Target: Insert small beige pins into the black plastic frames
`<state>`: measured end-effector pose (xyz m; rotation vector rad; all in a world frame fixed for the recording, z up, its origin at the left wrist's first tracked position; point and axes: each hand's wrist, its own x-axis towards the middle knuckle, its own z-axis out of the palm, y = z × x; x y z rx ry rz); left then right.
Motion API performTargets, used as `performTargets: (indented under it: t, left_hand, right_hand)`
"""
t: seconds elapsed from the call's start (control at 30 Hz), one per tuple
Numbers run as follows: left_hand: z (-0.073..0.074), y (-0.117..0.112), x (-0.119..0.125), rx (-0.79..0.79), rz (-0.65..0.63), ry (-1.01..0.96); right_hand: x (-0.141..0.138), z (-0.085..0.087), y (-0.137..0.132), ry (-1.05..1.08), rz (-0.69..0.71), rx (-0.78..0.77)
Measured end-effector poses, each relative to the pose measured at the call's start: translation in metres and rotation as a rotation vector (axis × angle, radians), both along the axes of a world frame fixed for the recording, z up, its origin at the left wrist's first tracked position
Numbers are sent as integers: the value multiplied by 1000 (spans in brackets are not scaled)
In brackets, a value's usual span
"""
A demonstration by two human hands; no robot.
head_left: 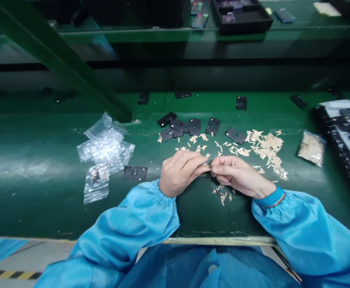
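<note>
My left hand [182, 171] and my right hand [237, 175] meet over the middle of the green bench, fingertips pinched close together. Whatever sits between the fingertips is too small and too covered to make out. Just beyond them lie small beige strips [219, 150], heaped into a larger pile [267, 149] on the right. A few more strips [222, 196] are scattered beneath my right hand. Several flat black plastic plates [194, 127] with cut-outs rest behind the strips. One black plate [135, 173] lies by itself to the left of my left hand.
Crumpled clear plastic bags [106, 148] lie at the left. A filled bag of beige pieces [311, 148] is at the right, beside a black tray [339, 146] with black plates. A slanted green post [64, 60] and a raised shelf [169, 35] stand at the back.
</note>
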<state>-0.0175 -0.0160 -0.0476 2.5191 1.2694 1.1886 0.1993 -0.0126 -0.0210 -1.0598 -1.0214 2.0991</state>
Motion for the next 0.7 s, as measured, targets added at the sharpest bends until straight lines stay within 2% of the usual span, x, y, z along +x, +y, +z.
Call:
performTargets:
  t: [0.07, 0.13, 0.2, 0.27, 0.37, 0.47, 0.57, 0.7]
  left_hand:
    - [5, 7, -1, -51, -16, -89]
    - [13, 25, 2, -181, -27, -170]
    - [24, 55, 14, -332, -53, -143]
    - [32, 94, 38, -400, -109, 2]
    - [34, 153, 91, -393, -127, 227]
    - [27, 198, 142, -354, -196, 369]
    - [21, 225, 175, -311, -267, 520]
    - [23, 239, 187, -292, -310, 604]
  right_hand:
    - [-1, -1, 1, -37, -72, 74]
    - [-1, -2, 4, -92, -172, 172]
    - [0, -3, 7, -114, -256, 233]
    - [2, -4, 10, -97, -323, 251]
    - [6, -5, 14, -62, -474, 264]
    - [11, -7, 19, -29, -643, 265]
    - [14, -10, 25, -9, -708, 235]
    - [13, -14, 28, -11, -697, 212]
